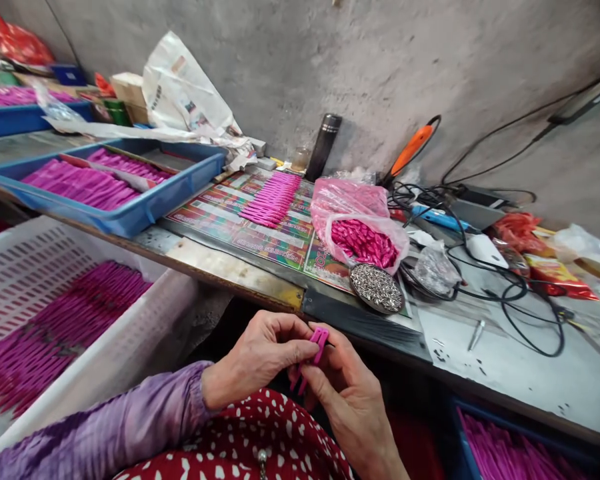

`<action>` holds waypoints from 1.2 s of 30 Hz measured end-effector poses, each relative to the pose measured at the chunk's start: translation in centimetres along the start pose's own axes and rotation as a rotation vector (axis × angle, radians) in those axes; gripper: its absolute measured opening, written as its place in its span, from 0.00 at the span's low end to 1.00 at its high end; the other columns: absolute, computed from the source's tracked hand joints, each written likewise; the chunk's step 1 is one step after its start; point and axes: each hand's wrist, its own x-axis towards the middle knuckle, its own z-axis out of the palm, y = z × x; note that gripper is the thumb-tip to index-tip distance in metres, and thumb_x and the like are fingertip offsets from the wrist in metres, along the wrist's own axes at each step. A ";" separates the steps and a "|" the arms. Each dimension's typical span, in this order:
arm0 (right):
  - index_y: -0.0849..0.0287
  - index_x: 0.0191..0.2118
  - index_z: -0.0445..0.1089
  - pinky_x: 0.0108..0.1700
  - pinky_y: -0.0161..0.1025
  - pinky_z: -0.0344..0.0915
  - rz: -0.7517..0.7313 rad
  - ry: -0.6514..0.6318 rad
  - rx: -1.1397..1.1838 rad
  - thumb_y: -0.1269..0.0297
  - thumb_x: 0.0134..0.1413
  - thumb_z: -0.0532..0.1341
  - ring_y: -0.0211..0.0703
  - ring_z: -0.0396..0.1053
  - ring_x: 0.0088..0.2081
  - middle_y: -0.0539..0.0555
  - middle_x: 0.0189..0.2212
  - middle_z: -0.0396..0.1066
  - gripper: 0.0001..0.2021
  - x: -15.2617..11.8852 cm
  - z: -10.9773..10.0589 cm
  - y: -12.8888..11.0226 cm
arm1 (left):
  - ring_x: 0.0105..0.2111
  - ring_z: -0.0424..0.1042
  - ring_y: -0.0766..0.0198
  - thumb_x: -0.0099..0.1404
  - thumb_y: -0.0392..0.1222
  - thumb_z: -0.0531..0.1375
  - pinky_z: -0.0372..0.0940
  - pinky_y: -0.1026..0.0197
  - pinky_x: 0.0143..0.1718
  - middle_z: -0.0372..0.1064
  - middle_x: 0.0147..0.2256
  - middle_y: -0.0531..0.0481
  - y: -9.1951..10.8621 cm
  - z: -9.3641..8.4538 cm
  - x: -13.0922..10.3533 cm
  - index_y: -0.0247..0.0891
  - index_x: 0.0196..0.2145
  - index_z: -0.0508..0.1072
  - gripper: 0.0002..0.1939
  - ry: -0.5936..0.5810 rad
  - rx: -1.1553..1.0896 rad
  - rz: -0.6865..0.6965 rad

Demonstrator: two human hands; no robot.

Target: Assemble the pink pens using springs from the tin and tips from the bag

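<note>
Both hands meet above my lap, just in front of the bench edge. Between them is a slim pink plastic piece (320, 338) with a slotted top end and two narrow legs; I cannot tell exactly what kind it is. My left hand (267, 353) pinches its upper part between thumb and fingers. My right hand (347, 393) is closed around its lower part, thumb in front. On the bench lies a neat row of slender pink pieces (273, 200). Near it, an open plastic bag (350, 200) holds small shiny pink parts (365, 243), and a round dish (353, 283) holds tiny metal parts (377, 287).
Left on the bench stands a blue tray (145, 210) of pink pieces. Below it is a white perforated crate (175, 300) holding more. A black flask (325, 143), an orange-handled tool (413, 150) and tangled cables (515, 293) lie toward the wall. Another blue bin (460, 440) is lower right.
</note>
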 end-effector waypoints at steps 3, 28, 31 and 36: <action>0.53 0.56 0.69 0.27 0.35 0.73 0.009 0.007 0.002 0.54 0.61 0.65 0.44 0.77 0.30 0.49 0.30 0.78 0.20 0.0 0.2 0.0 | 0.20 0.67 0.71 0.56 0.51 0.71 0.64 0.68 0.24 0.71 0.24 0.51 -0.1 0.0 0.0 0.30 0.31 0.77 0.18 0.004 -0.019 0.008; 0.56 0.60 0.70 0.24 0.34 0.71 0.022 0.035 -0.053 0.52 0.62 0.66 0.41 0.74 0.27 0.51 0.31 0.79 0.24 0.9 0.1 -0.8 | 0.19 0.69 0.70 0.55 0.53 0.73 0.65 0.68 0.22 0.71 0.23 0.50 0.2 0.1 0.6 0.29 0.30 0.76 0.22 0.010 -0.108 0.044; 0.55 0.58 0.71 0.22 0.32 0.71 -0.039 0.031 -0.074 0.55 0.61 0.67 0.37 0.71 0.22 0.48 0.26 0.76 0.22 2.4 -0.4 -2.8 | 0.18 0.68 0.71 0.57 0.51 0.72 0.64 0.69 0.21 0.71 0.23 0.51 1.9 0.2 1.6 0.29 0.30 0.75 0.20 -0.017 -0.082 0.126; 0.55 0.56 0.71 0.22 0.33 0.71 -0.219 0.034 -0.152 0.60 0.60 0.67 0.35 0.69 0.18 0.44 0.23 0.75 0.20 5.8 -1.8 -6.2 | 0.20 0.71 0.70 0.59 0.46 0.71 0.67 0.68 0.24 0.72 0.24 0.51 6.3 0.8 3.9 0.30 0.31 0.75 0.15 -0.066 -0.023 0.267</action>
